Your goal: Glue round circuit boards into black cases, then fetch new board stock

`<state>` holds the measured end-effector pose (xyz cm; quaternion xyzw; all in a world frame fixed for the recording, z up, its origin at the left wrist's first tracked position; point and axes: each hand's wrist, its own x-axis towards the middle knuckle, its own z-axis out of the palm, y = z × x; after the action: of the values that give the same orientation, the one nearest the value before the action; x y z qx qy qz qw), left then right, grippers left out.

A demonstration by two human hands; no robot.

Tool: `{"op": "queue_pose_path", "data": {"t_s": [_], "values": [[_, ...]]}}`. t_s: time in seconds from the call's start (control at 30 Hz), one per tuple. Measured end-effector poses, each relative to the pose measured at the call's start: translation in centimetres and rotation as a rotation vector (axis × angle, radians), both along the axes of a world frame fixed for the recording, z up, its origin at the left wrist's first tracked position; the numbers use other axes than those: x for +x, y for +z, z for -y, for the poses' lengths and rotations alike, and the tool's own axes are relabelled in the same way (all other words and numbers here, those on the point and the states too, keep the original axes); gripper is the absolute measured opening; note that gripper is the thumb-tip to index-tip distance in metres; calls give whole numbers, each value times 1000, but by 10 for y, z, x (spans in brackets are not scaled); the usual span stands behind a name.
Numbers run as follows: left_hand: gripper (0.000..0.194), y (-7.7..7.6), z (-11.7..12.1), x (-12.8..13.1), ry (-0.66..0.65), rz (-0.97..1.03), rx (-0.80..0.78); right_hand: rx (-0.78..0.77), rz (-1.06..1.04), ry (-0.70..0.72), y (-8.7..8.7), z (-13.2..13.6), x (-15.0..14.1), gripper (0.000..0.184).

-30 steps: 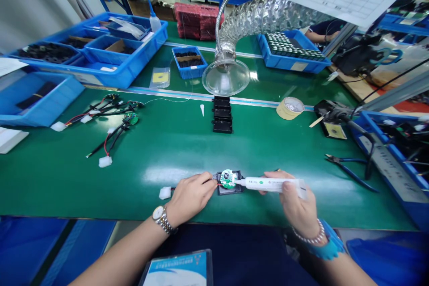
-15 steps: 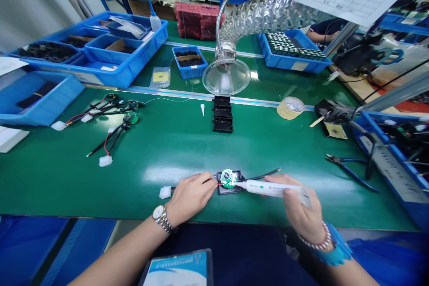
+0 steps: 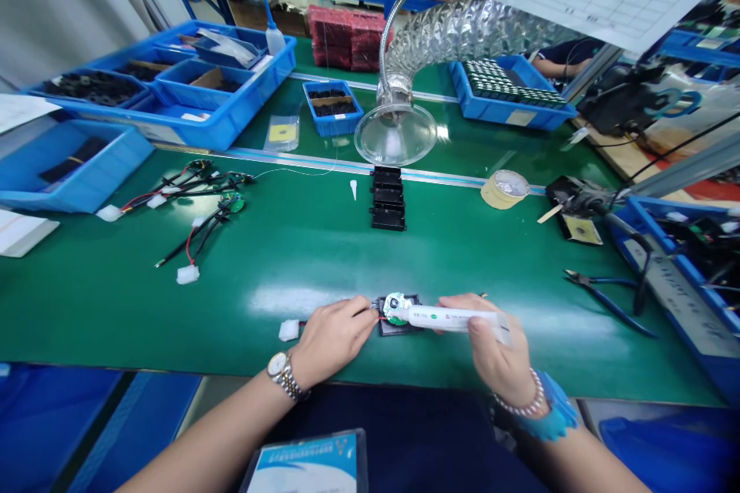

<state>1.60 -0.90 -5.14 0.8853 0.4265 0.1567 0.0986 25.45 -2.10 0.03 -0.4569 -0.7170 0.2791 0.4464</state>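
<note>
A small round green circuit board (image 3: 394, 309) sits on a black housing (image 3: 398, 325) near the front edge of the green mat. My right hand (image 3: 491, 350) is closed around a white tube (image 3: 454, 317) whose nozzle tip lies over the board. My left hand (image 3: 332, 337) rests on the mat at the housing's left side, fingers pinched on the red and black wires there. A white connector (image 3: 288, 330) lies just left of that hand.
Wire harnesses with white plugs (image 3: 188, 208) lie at the left. A stack of black housings (image 3: 387, 198) sits under a clear fume funnel (image 3: 395, 131). Tape roll (image 3: 505, 188), blue pliers (image 3: 604, 294), blue bins (image 3: 173, 85) and a soldering stand (image 3: 578, 204) ring the mat.
The tube's nozzle has slid a little further left over the board, and my right hand has shifted slightly left with it. My left hand stays put.
</note>
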Motion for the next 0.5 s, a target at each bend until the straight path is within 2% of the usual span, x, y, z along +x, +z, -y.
{"op": "queue_pose_path", "data": {"t_s": [0.27,0.5], "values": [[24,1,-1,1,-5,3,26,80,128,37,5,-1,3,27],[24,-1,0,0,-6,8,1,170,273,295,38,-13,-9,25]]}}
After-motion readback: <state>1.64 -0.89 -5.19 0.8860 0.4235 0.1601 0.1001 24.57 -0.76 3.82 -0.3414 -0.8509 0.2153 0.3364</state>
